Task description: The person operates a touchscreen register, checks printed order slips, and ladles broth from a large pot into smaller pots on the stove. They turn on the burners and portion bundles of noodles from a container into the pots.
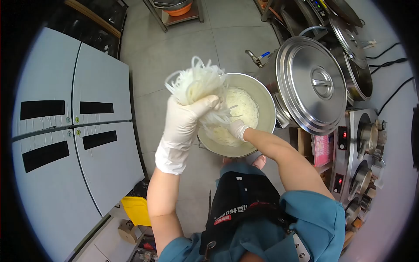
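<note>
My left hand, in a white glove, is raised over the near-left side of a big metal pot. It is closed round a thick bunch of white rice noodles, which fan out above the fist and hang down below it. Lower, inside the pot's rim, my gloved right hand is curled at the hanging lower part of the bunch, its fingertips partly hidden by strands. More pale noodles lie in the pot, which stands on the floor before my feet.
At right stands a tall lidded steel stockpot with a blue-handled tap facing the pot. Beyond it, a cooktop carries small pans. A grey cabinet lines the left; a yellow bin sits below. A low rack stands ahead.
</note>
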A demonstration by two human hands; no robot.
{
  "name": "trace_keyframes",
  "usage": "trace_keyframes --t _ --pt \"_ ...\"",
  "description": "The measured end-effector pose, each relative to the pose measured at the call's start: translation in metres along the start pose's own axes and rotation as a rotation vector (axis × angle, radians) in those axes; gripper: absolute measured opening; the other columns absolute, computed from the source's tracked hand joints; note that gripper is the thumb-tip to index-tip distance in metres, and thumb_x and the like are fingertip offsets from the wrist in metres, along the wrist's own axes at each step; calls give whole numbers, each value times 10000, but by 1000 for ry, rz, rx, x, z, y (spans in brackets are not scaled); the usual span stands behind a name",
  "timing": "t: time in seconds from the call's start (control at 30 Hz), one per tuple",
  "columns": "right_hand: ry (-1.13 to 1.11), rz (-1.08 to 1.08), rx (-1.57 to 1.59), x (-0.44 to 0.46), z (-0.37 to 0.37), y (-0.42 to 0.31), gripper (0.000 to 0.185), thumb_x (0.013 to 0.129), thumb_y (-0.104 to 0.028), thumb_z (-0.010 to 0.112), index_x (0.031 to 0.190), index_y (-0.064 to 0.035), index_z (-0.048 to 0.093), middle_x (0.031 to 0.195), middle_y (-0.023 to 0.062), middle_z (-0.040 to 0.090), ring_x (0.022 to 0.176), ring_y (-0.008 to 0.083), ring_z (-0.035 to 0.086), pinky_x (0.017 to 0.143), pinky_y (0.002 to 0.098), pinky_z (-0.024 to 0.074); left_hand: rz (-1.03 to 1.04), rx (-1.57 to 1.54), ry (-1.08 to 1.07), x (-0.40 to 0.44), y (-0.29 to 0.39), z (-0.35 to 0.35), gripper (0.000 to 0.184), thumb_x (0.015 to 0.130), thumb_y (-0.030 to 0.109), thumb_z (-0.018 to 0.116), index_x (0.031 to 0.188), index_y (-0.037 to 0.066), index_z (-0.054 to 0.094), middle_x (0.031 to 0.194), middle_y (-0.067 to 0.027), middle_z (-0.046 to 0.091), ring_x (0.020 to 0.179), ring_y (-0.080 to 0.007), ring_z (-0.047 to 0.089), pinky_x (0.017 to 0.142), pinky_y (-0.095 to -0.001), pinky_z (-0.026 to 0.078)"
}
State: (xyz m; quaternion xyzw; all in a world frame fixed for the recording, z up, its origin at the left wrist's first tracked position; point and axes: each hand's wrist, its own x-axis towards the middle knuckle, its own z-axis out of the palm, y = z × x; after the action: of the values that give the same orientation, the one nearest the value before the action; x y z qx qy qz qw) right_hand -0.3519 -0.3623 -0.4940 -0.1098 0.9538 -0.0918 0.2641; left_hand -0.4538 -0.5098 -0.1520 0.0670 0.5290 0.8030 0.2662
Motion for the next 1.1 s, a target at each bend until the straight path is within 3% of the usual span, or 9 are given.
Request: trace_keyframes --t 0.07,0.17,0.5,0.63,0.7,0.8,0.87,1.07,1.1 --pt "-182 6 55 -9 -27 8 220 788 -96 587 950 -27 720 947 167 701 877 337 684 743 414 542 -74 -16 -10 6 -24 -17 369 780 -8 705 1132 -28 594 980 -58 649 825 -134 618 766 -277 507" --pt "-233 48 65 -28 -82 21 217 791 -122 586 925 -11 715 915 178 698 862 355 680 743 421 536 -167 4 -4 12 -55 -36 359 784 -8 700 1128 -22 598 982 -56 646 837 -133 615 780 -284 511" --pt "265 83 442 -140 -310 -14 244 766 -268 653 853 -52 723 740 195 657 713 354 650 700 425 509 -165 58 -220 15 -67 -15 459 751 10 709 1189 -3 571 1088 -60 647 991 -164 607 869 -301 492" --pt "535 68 514 -156 -334 -31 221 792 -219 681 872 -17 719 747 163 677 692 283 663 700 363 509 -183 45 -274 21 -43 2 456 738 -1 698 1177 7 574 1067 -63 644 955 -160 611 859 -297 494" --pt "547 31 909 -166 -346 -34 226 741 -211 679 836 -8 713 728 193 661 686 295 656 697 356 508 -135 126 -287 23 -28 14 451 742 4 694 1177 6 577 1069 -66 649 931 -153 620 844 -287 501" --pt "694 -48 1014 -193 -360 -33 242 758 -191 680 913 -7 706 816 147 696 737 210 665 696 311 510 21 69 -237 20 2 39 482 753 14 692 1212 -17 550 1099 -82 649 941 -159 622 830 -290 512" --pt "756 -11 1124 -220 -368 -27 269 824 -181 670 1034 -12 684 856 61 694 738 94 620 670 237 500 79 87 -296 20 30 52 386 764 -27 642 1146 -30 582 994 -75 658 795 -132 619 734 -270 515" --pt "673 173 1139 -243 -305 13 306 823 -192 703 1039 23 675 848 63 689 766 106 626 731 253 508 281 195 -408 6 117 93 279 770 12 643 1045 -27 619 864 -53 644 720 -114 587 691 -249 491" --pt "571 244 1060 -246 -298 16 454 793 -199 746 1172 13 615 1000 110 681 921 168 625 867 302 488 298 210 -403 2 129 100 274 767 16 644 1037 -27 620 853 -50 642 716 -113 585 691 -247 487"
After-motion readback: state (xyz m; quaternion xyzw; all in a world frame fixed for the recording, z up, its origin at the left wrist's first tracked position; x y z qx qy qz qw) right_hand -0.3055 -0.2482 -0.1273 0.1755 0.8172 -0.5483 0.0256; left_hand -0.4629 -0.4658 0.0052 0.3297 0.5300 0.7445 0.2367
